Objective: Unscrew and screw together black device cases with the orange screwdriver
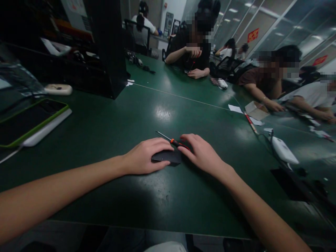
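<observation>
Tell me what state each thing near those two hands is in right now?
left hand: flat, resting on the black object
right hand: fingers on the screwdriver
black object: flat on the table, partly covered
screwdriver: lying on the table
green table: glossy
tablet: screen dark

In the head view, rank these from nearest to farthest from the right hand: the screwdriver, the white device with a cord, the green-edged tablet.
1. Screwdriver: lying under the right hand's fingertips.
2. White device: out to the right on the table.
3. Green-edged tablet: far left, beyond the left hand.
</observation>
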Demonstrator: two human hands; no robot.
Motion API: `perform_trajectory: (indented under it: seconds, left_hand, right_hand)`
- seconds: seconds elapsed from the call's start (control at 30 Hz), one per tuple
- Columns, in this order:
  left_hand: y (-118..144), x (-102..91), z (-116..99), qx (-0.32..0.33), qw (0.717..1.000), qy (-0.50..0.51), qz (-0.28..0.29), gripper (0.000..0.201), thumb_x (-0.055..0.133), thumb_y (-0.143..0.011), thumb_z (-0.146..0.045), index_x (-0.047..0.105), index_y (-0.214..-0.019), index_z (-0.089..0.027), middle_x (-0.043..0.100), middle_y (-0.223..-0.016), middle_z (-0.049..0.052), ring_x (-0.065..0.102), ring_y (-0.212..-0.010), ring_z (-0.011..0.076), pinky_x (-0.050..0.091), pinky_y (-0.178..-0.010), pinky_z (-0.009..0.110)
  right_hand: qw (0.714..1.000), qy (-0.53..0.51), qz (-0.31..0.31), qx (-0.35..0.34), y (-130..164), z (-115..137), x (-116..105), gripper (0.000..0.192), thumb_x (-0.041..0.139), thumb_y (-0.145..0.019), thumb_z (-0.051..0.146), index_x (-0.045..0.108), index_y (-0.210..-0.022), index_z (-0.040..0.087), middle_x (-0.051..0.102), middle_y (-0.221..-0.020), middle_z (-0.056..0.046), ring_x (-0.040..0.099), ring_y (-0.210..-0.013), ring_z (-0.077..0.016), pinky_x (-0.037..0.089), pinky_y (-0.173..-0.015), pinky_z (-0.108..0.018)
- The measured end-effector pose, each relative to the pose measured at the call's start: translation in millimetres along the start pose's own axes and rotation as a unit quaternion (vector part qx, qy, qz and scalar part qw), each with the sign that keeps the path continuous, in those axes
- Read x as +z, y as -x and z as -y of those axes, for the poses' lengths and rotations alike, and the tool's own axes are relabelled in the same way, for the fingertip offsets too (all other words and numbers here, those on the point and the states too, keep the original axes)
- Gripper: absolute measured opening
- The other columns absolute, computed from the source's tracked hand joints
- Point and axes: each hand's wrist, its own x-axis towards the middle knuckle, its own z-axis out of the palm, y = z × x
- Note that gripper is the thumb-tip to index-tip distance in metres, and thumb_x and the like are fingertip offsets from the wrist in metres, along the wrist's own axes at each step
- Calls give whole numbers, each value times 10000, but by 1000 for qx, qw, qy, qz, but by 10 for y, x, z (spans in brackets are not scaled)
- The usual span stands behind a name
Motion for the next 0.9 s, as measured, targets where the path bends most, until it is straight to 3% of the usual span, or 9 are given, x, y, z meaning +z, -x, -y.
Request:
perform_trajectory:
  seconds: [0.1, 0.2, 0.27, 0.37, 0.5, 0.6, 0.77, 0.9]
  left_hand:
    - [5, 10, 19, -9, 1000, -9, 22, 373, 642, -960, -320, 629, -1307, -184, 657, -1311, 119, 632, -1204, 248, 514, -1050, 394]
    - [-7, 7, 15, -14, 999, -22, 43, 383, 612, -980, -323, 618, -1336, -181, 667, -1323, 113, 633, -1215, 252, 504, -1061, 412]
    - [-19, -5, 2, -21, 997, -33, 61, 391, 595, -990, -329, 608, -1351, -178, 683, -1305, 107, 646, -1190, 255, 509, -1046, 425]
    - [-30, -26, -15, -28, 995, -44, 80, 405, 580, -999, -346, 589, -1372, -186, 692, -1296, 94, 656, -1157, 254, 515, -1020, 425]
    - [-31, -37, -19, -51, 994, -46, 79, 443, 588, -995, -378, 565, -1393, -183, 688, -1308, 101, 653, -1157, 253, 518, -1013, 408]
    - [-32, -31, -16, -60, 994, -44, 79, 441, 597, -988, -386, 578, -1375, -176, 692, -1291, 103, 656, -1148, 255, 521, -1007, 405]
    - [-28, -21, -11, -56, 994, -50, 75, 427, 595, -989, -380, 589, -1363, -174, 698, -1273, 107, 662, -1137, 259, 524, -995, 405]
    - [-19, -21, 2, -51, 994, -54, 74, 438, 595, -994, -384, 583, -1376, -169, 689, -1291, 106, 655, -1162, 258, 524, -1003, 403]
  right_hand:
    - [995, 32, 99, 7, -76, -55, -21, 337, 547, -980, 309, 618, -1263, 140, 681, -1141, -136, 656, -1005, -247, 514, -880, -367]
    - [991, 56, 122, -12, -183, -2, -172, 299, 521, -974, 249, 671, -1204, 131, 691, -1065, -126, 656, -931, -220, 489, -814, -323]
    - [994, 54, 88, -34, -262, 68, -391, 272, 531, -974, 273, 699, -1133, 131, 698, -1016, -112, 646, -897, -204, 466, -788, -307]
    - [997, 52, -15, -59, -343, 205, -818, 271, 584, -958, 370, 720, -1006, 140, 707, -924, -81, 625, -814, -184, 428, -742, -301]
    - [993, 62, -91, -45, -314, 386, -1226, 355, 584, -951, 490, 721, -907, 166, 673, -751, -34, 551, -635, -154, 348, -627, -297]
    - [991, 75, -97, -55, -242, 451, -1277, 358, 568, -959, 492, 707, -894, 169, 657, -731, -30, 534, -615, -152, 333, -620, -300]
    - [993, 73, -42, -87, -213, 440, -1165, 312, 552, -981, 444, 689, -909, 173, 651, -745, -24, 548, -640, -151, 347, -635, -296]
    - [991, 70, -57, -95, -246, 440, -1112, 307, 543, -992, 435, 673, -905, 172, 641, -742, -17, 538, -639, -143, 341, -637, -293]
